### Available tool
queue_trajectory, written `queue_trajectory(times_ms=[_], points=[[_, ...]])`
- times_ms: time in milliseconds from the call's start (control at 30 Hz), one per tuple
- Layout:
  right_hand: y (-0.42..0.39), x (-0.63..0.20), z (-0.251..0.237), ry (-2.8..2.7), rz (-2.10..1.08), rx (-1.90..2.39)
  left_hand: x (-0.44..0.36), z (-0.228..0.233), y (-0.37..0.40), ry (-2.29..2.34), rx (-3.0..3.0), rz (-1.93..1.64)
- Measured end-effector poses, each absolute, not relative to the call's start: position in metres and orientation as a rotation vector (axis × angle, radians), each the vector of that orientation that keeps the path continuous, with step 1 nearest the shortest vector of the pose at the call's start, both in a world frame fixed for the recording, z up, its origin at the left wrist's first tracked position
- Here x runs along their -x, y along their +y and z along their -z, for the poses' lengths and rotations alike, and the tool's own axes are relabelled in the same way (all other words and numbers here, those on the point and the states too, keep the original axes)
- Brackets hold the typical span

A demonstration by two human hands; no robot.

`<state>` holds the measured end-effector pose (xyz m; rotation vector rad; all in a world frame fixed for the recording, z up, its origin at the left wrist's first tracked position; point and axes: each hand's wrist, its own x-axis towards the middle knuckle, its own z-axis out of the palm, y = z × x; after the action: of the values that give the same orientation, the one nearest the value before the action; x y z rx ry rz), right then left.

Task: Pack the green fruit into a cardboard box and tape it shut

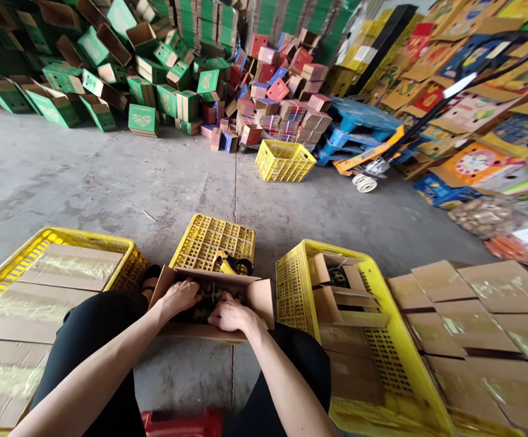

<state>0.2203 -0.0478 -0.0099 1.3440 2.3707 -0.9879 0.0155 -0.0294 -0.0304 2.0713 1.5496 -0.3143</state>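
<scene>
Both my hands are down in the open carton [255,297] at the lower middle of the frame, which sits on the concrete floor [86,182] between my knees. My left hand [181,297] is spread, palm down, fingers reaching into the box and lying on the dark contents [207,295]; I cannot tell whether they pinch anything. My right hand [231,315] is loosely curled over the near edge, fingers bent into the same dark contents, and again the grip itself is hidden. The carton's flaps stand open left and right. Just behind it, a flat yellow crate [213,240] lies upside down with a tape dispenser [234,264] on its near edge, touching the carton's back flap. To the right of centre, a deep yellow basket [291,285] holds small open cartons. In the lower left, another yellow basket [40,240] is filled with taped boxes [70,267]. More taped boxes [473,315] are stacked in the lower right. A red stool [182,422] shows at the bottom edge under me. Farther back, in the upper middle, a yellow bin [284,161] stands alone on the floor, with green boxes [109,79] piled in the upper left and a pallet jack [382,155] to the upper right.
</scene>
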Motion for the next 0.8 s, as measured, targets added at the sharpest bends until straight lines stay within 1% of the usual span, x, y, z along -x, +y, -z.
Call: queue_trajectory(times_ms=[133,233,367,467,533,633,667,700,733,800], points=[[-0.054,-0.206,0.015,2.381,0.901,-1.448,-0.019,0.033,-0.03,1.538,-2.068,0.329],[-0.054,-0.202,0.015,2.418,0.892,-1.543,-0.018,0.034,-0.03,1.538,-2.068,0.313],[-0.043,-0.21,0.003,2.488,0.972,-1.666,-0.014,0.03,-0.026,1.549,-2.055,0.229],[-0.035,-0.222,-0.006,2.522,1.073,-1.743,-0.014,0.025,-0.023,1.424,-2.054,0.154],[-0.032,-0.229,-0.011,2.524,1.297,-1.832,-0.018,0.02,-0.021,1.273,-2.039,0.095],[-0.03,-0.231,-0.014,2.408,1.884,-1.983,-0.022,0.014,-0.019,1.118,-1.887,-0.072],[-0.028,-0.231,-0.014,2.364,2.011,-1.998,-0.023,0.013,-0.018,1.111,-1.831,-0.113],[-0.027,-0.231,-0.015,2.356,2.029,-1.998,-0.023,0.012,-0.017,1.13,-1.789,-0.125],[-0.025,-0.231,-0.015,2.381,1.949,-1.994,-0.022,0.011,-0.016,1.169,-1.77,-0.106],[-0.021,-0.233,-0.015,2.446,1.579,-1.938,-0.017,0.012,-0.014,1.257,-1.766,-0.039]])
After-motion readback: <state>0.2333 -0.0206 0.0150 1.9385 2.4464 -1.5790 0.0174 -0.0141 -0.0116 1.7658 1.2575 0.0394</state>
